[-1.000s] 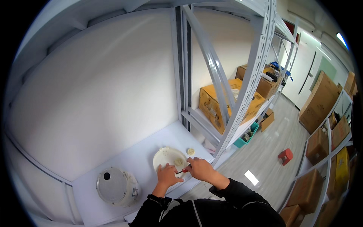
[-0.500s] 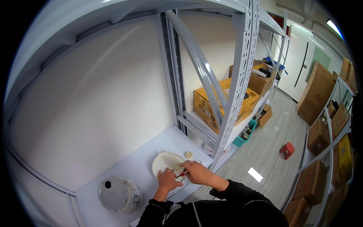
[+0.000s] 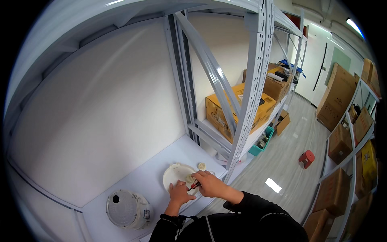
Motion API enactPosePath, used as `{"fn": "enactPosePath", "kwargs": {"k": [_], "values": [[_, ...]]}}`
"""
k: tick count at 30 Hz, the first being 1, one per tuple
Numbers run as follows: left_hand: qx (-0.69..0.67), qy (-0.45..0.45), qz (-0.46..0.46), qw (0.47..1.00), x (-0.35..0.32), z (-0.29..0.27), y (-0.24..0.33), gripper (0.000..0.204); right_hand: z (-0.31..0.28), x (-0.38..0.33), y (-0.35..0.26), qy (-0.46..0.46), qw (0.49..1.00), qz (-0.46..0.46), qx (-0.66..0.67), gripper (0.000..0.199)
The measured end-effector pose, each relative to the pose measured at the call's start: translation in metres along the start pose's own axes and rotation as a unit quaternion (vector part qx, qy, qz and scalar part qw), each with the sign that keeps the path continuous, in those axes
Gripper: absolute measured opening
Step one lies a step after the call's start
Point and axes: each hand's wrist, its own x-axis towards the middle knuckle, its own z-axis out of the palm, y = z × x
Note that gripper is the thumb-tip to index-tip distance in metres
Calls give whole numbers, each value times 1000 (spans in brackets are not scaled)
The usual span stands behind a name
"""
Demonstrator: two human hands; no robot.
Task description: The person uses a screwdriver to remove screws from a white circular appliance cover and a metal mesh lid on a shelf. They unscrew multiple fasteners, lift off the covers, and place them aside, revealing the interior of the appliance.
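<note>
Head view: I log my left hand [image 3: 179, 192] pressed flat, fingers spread, on the near edge of a round cream disc [image 3: 175, 176] lying on the white shelf [image 3: 133, 181]. Right hand [image 3: 210, 184], fingers clenched around a red-handled screwdriver [image 3: 194, 186], tip at the disc. Round white housing [image 3: 125, 209] sits near-left.

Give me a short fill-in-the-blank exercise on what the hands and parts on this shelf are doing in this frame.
1. The right hand holds a small tool with a ____ handle over the round cream plate.
2. The left hand rests on the plate's near ____.
3. The round white appliance lies to the person's ____ of the plate.
4. A small cream disc lies apart from the plate on the white ____.

Missing words: red; edge; left; shelf
</note>
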Motion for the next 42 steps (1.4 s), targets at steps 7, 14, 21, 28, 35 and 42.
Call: {"fn": "enactPosePath", "kwargs": {"k": [7,14,21,28,35,42], "values": [[2,-15,-6,1000,2,-2,1,61,5,-7,1,-149,972,160,-84,40],[18,-3,-3,1000,2,-5,6,60,-6,-4,-6,-21,1000,-18,-6,42],[26,5,-5,1000,1,-4,7,62,-7,0,-12,-172,964,183,-91,50],[-15,14,-7,1000,4,3,-1,66,-10,-2,-15,-66,995,73,9,49],[27,47,21,998,-2,4,7,67,6,-4,-1,-90,994,60,-21,54],[26,43,41,998,3,11,-2,67,-4,1,-23,-118,983,123,-66,44]]}}
